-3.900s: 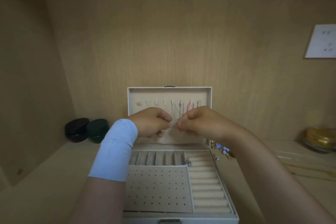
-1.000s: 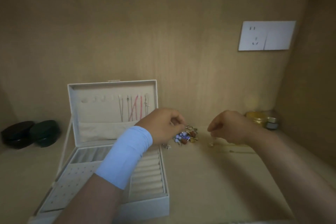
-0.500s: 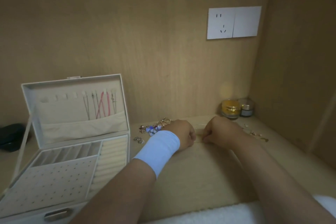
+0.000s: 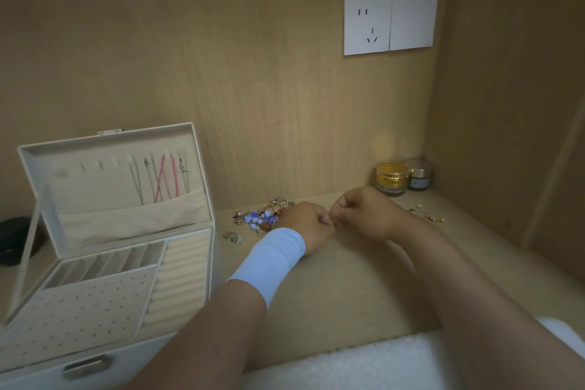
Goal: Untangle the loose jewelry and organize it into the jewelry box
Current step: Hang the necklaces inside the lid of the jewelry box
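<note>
Jewelry box (image 4: 104, 190): lid up, well left of the fingers (image 4: 343, 206), cords hung inside the lid.
Left hand (image 4: 308, 226), right hand (image 4: 364, 214): both tightly curled, fingertips meeting over the shelf. Whatever they pinch is too fine to make out.
Gold jar (image 4: 391, 177): beyond the fingers, to their right.
Tangled beaded jewelry (image 4: 262, 217): loose on the shelf just left of the fingers.
Silver pieces (image 4: 232, 237): further left, near the box.
</note>
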`<move>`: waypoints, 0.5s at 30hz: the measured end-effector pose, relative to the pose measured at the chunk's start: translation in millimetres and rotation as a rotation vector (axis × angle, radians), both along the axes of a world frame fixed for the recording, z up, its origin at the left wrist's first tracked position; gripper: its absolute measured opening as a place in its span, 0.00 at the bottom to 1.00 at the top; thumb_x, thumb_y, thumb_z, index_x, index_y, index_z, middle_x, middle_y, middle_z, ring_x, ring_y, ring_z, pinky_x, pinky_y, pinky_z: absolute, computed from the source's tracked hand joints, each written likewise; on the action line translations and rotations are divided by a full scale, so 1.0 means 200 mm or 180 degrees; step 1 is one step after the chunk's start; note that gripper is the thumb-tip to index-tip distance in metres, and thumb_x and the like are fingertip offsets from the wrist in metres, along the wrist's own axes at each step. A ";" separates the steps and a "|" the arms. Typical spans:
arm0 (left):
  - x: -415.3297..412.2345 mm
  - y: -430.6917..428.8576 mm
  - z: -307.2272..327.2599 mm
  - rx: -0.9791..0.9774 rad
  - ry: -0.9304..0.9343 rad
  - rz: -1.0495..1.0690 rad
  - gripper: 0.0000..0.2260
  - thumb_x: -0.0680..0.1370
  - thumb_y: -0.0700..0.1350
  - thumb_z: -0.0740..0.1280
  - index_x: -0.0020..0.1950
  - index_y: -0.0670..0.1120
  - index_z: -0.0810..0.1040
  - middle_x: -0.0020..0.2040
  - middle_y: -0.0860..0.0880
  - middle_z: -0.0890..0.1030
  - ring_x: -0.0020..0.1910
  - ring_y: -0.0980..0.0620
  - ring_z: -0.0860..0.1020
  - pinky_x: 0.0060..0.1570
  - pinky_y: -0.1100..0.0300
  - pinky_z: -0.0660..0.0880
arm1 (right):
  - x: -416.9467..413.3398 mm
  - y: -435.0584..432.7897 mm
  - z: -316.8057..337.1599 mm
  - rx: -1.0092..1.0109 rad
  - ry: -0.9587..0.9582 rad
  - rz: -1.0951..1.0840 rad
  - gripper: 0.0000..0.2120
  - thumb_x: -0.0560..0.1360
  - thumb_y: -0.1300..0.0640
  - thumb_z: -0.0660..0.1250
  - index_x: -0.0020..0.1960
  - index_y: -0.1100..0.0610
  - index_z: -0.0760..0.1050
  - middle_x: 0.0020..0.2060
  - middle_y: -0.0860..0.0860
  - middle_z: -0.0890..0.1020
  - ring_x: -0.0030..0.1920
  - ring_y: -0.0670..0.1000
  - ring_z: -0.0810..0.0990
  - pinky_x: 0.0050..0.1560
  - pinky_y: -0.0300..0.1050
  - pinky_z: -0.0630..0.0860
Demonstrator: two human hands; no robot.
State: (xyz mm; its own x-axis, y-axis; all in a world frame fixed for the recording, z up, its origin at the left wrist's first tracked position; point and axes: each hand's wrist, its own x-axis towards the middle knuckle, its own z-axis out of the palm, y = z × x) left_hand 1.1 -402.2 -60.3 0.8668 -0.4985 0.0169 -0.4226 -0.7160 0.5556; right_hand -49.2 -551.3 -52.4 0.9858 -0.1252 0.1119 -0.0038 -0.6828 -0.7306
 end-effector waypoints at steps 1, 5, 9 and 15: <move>-0.01 0.00 0.02 -0.0173 0.0065 0.0083 0.07 0.75 0.47 0.64 0.40 0.50 0.80 0.43 0.51 0.83 0.45 0.49 0.81 0.49 0.57 0.78 | -0.01 0.01 0.01 0.0236 -0.0024 0.0047 0.12 0.78 0.62 0.67 0.38 0.54 0.81 0.32 0.46 0.81 0.29 0.38 0.74 0.34 0.28 0.70; -0.03 0.05 0.15 -0.0913 0.0469 0.0260 0.09 0.74 0.44 0.60 0.38 0.46 0.78 0.40 0.46 0.84 0.39 0.46 0.80 0.47 0.52 0.78 | -0.05 0.06 0.05 0.1164 0.0106 0.0372 0.09 0.81 0.61 0.65 0.44 0.61 0.80 0.31 0.48 0.79 0.28 0.42 0.73 0.30 0.32 0.69; -0.05 0.16 0.24 -0.1591 0.1019 0.0355 0.10 0.76 0.39 0.59 0.36 0.44 0.75 0.35 0.46 0.80 0.31 0.50 0.77 0.34 0.59 0.75 | -0.05 0.13 0.10 0.1508 0.0139 0.0696 0.08 0.81 0.59 0.65 0.49 0.59 0.81 0.34 0.52 0.80 0.32 0.47 0.76 0.36 0.41 0.71; -0.11 0.35 0.32 -0.2430 0.1607 0.0275 0.09 0.79 0.37 0.58 0.42 0.40 0.75 0.42 0.40 0.78 0.39 0.45 0.77 0.41 0.56 0.77 | -0.09 0.22 0.17 0.1907 0.0133 0.0876 0.10 0.78 0.62 0.68 0.58 0.62 0.81 0.38 0.53 0.82 0.34 0.49 0.77 0.37 0.44 0.78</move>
